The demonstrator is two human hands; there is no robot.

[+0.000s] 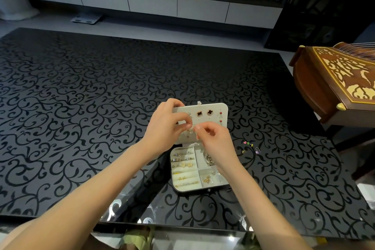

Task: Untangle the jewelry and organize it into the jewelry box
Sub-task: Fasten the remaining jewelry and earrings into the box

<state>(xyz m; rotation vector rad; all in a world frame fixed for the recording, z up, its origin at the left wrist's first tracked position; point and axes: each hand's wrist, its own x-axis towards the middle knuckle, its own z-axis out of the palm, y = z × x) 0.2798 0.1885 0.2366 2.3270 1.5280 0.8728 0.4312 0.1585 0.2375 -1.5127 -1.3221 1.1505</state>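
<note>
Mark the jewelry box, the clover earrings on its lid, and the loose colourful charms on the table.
jewelry box [188, 189]: head view, front rim of the tray.
clover earrings [200, 113]: head view, left earring's dark centre.
colourful charms [248, 143]: head view, the green middle charm.

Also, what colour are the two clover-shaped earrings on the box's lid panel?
Black, with pale pinkish-gold rims; the clover earrings show best in the head view.

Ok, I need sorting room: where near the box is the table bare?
Left of the jewelry box and beyond its lid, the table is bare. Right of it lie small loose earrings, so that side is crowded.
</note>
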